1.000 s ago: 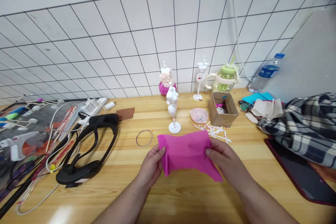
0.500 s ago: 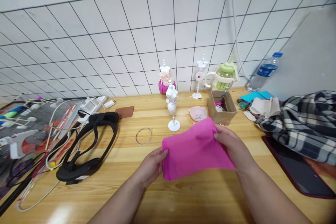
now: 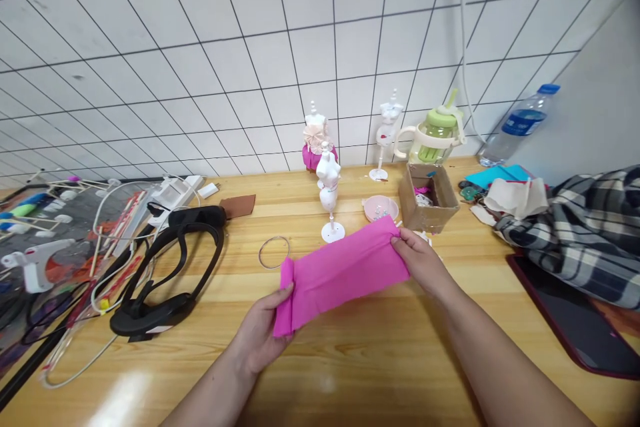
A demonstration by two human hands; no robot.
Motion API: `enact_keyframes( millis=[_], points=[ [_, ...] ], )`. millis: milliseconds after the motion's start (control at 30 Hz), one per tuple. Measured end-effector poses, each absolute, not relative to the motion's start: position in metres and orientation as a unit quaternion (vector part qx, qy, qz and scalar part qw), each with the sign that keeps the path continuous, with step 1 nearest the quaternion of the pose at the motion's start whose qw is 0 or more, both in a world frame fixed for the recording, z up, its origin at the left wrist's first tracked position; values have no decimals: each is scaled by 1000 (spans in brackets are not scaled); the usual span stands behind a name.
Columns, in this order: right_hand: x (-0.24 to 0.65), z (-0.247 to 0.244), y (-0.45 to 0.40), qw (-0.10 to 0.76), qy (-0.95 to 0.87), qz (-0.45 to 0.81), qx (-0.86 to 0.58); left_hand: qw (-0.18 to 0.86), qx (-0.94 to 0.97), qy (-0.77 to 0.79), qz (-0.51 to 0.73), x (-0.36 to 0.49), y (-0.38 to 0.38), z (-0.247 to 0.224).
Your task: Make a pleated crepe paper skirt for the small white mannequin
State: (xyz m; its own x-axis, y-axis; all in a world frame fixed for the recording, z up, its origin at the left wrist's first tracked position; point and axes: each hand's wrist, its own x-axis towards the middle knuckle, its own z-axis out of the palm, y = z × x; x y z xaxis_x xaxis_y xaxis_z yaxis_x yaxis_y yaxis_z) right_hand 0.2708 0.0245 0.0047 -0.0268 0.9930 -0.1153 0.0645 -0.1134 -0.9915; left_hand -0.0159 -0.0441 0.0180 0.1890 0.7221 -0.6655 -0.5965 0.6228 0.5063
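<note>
A sheet of magenta crepe paper or thin cloth [image 3: 347, 273] is stretched between my hands above the wooden table. My left hand [image 3: 265, 330] pinches its left end, where the material is folded or rolled over on itself. At the upper right corner, my right hand [image 3: 417, 257] grips the edge between thumb and fingers. Just beyond the sheet stands a bare white mini mannequin [image 3: 329, 197] on a round base. Behind it is another mannequin dressed in a pale pink bow top and magenta skirt [image 3: 315, 143]. A third white mannequin [image 3: 387, 133] stands to the right.
A metal ring [image 3: 274, 252], a black headset strap [image 3: 170, 273] and a glue gun [image 3: 37, 263] lie leftward. Beyond the sheet are a pink dish [image 3: 373, 207] of small beads, a cardboard box [image 3: 430, 210] and a green-lidded cup [image 3: 435, 137]. A tablet [image 3: 575, 320] and plaid cloth [image 3: 600, 240] lie right.
The magenta sheet has been drawn out wider and flatter. My left hand has moved left with the folded end, and my right hand has shifted slightly left. The camera view has tilted down somewhat.
</note>
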Motion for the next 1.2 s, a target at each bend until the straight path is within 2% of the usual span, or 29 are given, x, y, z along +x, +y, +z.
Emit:
enact_keyframes(
  millis=[167,233,300,400,533,633,867,1200],
  points=[
    [265,-11,28,402,-552,474,-556,836,-3,418,356,-11,-54,14],
    [271,-10,25,369,-590,395,-599,825,14,429,368,-12,-54,15],
    [282,-3,20,304,-638,274,-652,796,13,450,404,-16,-51,20],
    [296,6,8,153,-714,148,-667,787,-23,461,409,-27,-48,32],
    [296,7,0,45,-745,122,-654,826,-39,435,356,-31,-49,46],
    [289,5,1,-3,-742,119,-660,796,-20,466,385,-22,-45,54],
    [285,9,3,-34,-748,114,-653,738,77,467,481,-9,-29,73],
    [276,15,-2,-7,-731,180,-658,672,121,468,561,1,-16,70]
  ],
)
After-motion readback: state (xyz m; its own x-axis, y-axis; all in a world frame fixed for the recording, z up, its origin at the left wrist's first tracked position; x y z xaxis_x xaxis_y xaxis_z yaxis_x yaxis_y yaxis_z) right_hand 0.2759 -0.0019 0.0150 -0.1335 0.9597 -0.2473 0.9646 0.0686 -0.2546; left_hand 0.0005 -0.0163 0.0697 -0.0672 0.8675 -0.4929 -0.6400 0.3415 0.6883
